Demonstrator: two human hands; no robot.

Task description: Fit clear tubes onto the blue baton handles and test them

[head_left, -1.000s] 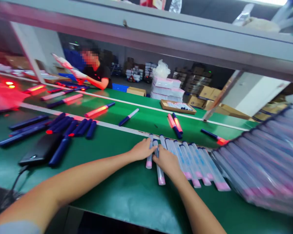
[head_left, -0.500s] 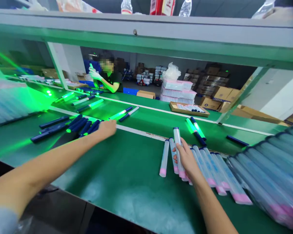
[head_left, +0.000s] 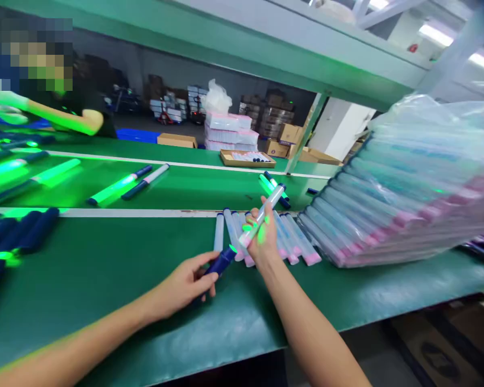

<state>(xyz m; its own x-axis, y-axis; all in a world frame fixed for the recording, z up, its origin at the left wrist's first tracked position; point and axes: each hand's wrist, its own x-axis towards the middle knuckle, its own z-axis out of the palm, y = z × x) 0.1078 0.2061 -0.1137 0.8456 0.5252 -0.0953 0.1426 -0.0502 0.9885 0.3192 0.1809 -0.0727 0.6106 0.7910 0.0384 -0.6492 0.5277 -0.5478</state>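
Observation:
My left hand point(head_left: 187, 282) is closed around a dark blue handle point(head_left: 222, 260) whose upper end glows green. In my right hand point(head_left: 264, 236) is a translucent white tube point(head_left: 273, 199) with a dark cap at its far end, tilted up to the right. The tube's near end lies close to the handle's lit end; I cannot tell if they touch. Behind my right hand lies a row of similar translucent tubes point(head_left: 292, 236) with pink ends. More dark blue handles point(head_left: 40, 231), blurred, lie at the left.
Lit and unlit sticks point(head_left: 119, 185) lie on the green strip point(head_left: 197, 191) beyond the white line. A large plastic-wrapped stack of tubes point(head_left: 411, 188) stands at the right. A co-worker's arm point(head_left: 60, 115) is at the far left. A shallow cardboard tray point(head_left: 229, 161) sits farther back.
My left hand has come from the handle pile to the middle with a dark blue handle. My right hand has lifted and tilted its tube. The view has swung right.

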